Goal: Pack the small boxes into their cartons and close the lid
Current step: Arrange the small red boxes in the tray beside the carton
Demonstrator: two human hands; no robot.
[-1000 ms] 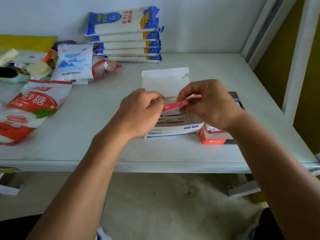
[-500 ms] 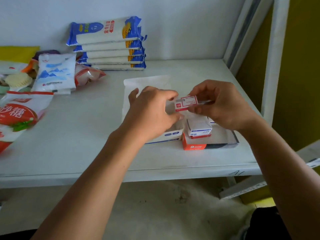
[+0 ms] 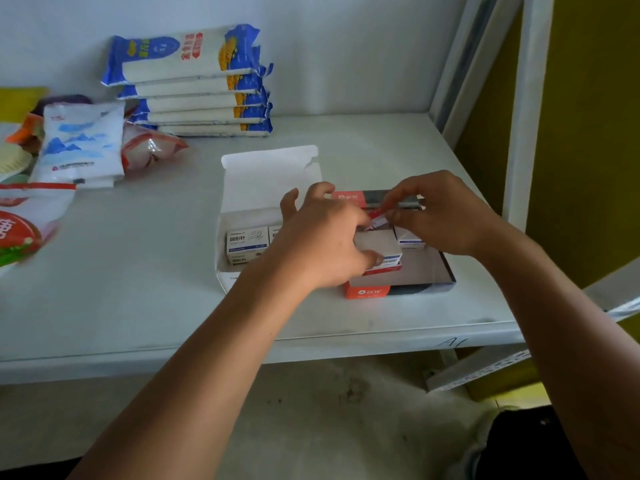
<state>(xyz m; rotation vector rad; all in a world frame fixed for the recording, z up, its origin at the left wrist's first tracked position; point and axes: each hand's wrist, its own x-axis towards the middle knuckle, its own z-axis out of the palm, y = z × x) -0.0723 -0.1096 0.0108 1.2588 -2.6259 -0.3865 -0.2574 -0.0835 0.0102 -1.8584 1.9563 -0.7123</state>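
A white carton (image 3: 270, 178) stands open with its lid up, and small white boxes (image 3: 247, 244) line its left side. Touching it on the right is a red and black carton (image 3: 367, 292) with small boxes (image 3: 408, 239) inside. My right hand (image 3: 446, 216) pinches a small red and white box (image 3: 377, 216) over the red carton's back part. My left hand (image 3: 325, 237) reaches across both cartons. Its thumb and forefinger sit at the edges of a small white box (image 3: 381, 247) in the red carton, and its other fingers are spread.
Both cartons sit on a white shelf (image 3: 156, 271), near its front edge (image 3: 311, 344). Stacked blue and white packets (image 3: 194, 81) lie at the back wall. White and red food bags (image 3: 83, 143) crowd the left. A white upright frame (image 3: 523, 116) borders the right side.
Both hands moved right, from over the white carton to over the red carton. The red and white box came down with my right hand. My left hand now rests on a white box there.
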